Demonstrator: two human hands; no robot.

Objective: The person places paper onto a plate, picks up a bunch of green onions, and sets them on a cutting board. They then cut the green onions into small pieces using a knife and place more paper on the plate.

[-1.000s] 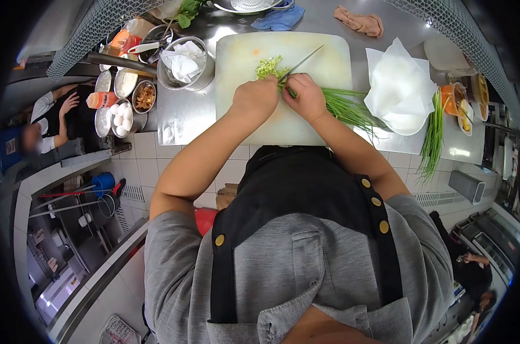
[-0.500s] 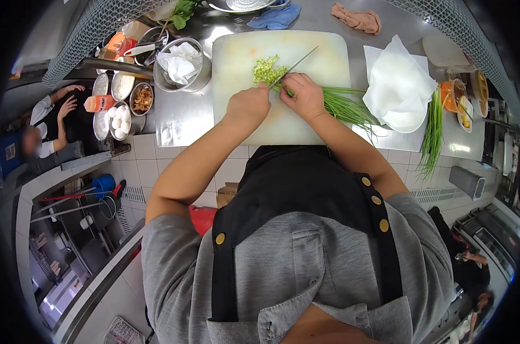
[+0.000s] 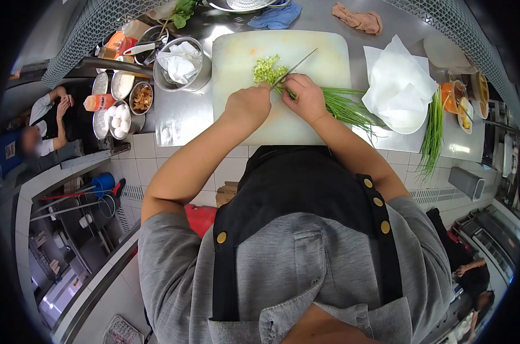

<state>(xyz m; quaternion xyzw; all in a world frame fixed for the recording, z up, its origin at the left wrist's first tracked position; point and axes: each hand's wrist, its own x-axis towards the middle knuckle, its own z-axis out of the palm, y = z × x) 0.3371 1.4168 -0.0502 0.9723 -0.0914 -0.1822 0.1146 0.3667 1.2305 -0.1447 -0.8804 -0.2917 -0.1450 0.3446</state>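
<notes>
On the white cutting board [image 3: 237, 123], my left hand [image 3: 247, 108] is wrapped round the handle of a knife [image 3: 295, 67], its blade slanting away to the upper right. My right hand [image 3: 306, 96] has its fingers curled over a bunch of scallions [image 3: 349, 109], right beside the blade. The long green stalks trail off to the right, past the board's edge. Chopped scallion [image 3: 267, 70] lies in a small pale-green heap on the far side of the blade. The handle is hidden inside my left hand.
A metal pot [image 3: 197, 77] with white paper stands left of the board, near a bowl of eggs [image 3: 120, 121]. At right are a paper-lined white bowl [image 3: 399, 92] and more scallions [image 3: 434, 129] hanging over the edge. Cloths [image 3: 357, 19] lie behind. Other people are at both sides.
My hands and the knife have barely shifted. The person at the left has brought their hands together, and the person at the lower right has moved slightly.
</notes>
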